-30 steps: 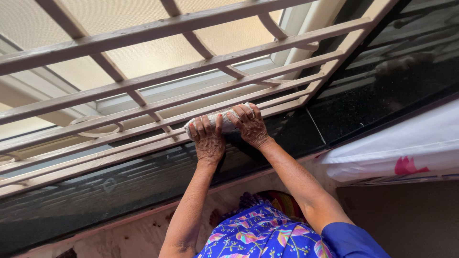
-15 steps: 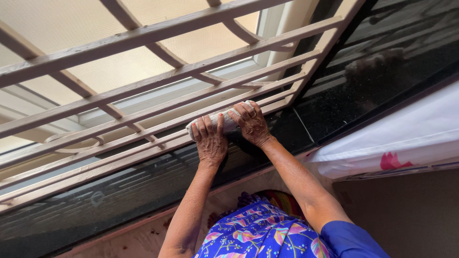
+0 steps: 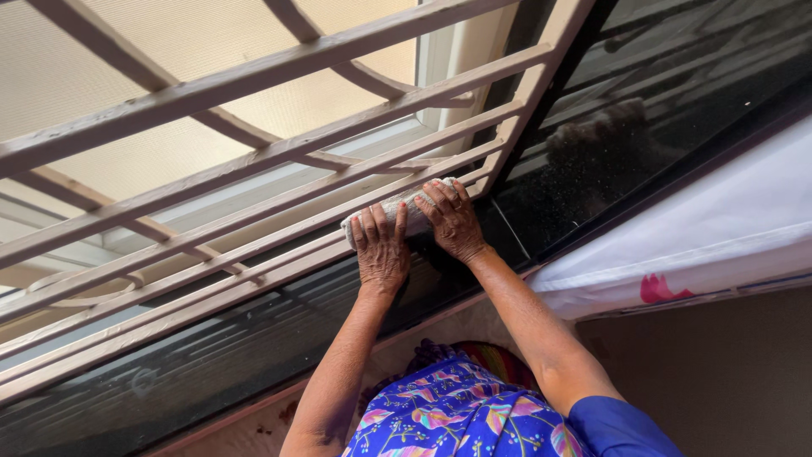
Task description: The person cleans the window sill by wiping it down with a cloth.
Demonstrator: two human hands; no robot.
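- grey cloth [image 3: 397, 216]: bunched into a roll, pressed against a lower bar of the window grille, near the grille's right-hand end
- left hand [image 3: 381, 250]: palm down on the cloth's left part, fingers [image 3: 372, 227] spread narrow and curled over the roll, holding it to the bar
- right hand [image 3: 454, 222]: just beside the left hand, on the cloth's right part, fingers laid over the top of the roll, gripping it too
- both hands touch the cloth; hands nearly touch each other, thumbs hidden below
- both forearms reach up from the bottom of the view, right arm [image 3: 533, 326] ends in a blue sleeve [image 3: 622, 427]
- window grille [image 3: 254, 178]: pale painted metal bars, long parallel bars crossed by diagonals, frosted pale pane behind it
- dark sill [image 3: 211, 364]: glossy black stone slab below the grille, reflects the bars
- dark glass panel [image 3: 660, 101]: right of the grille, shows a dim reflection of the hands
- white fabric [image 3: 702, 245]: with a small pink print, lies at the right below the dark panel
- blue floral garment [image 3: 457, 415]: pink and yellow pattern, at the bottom between the arms
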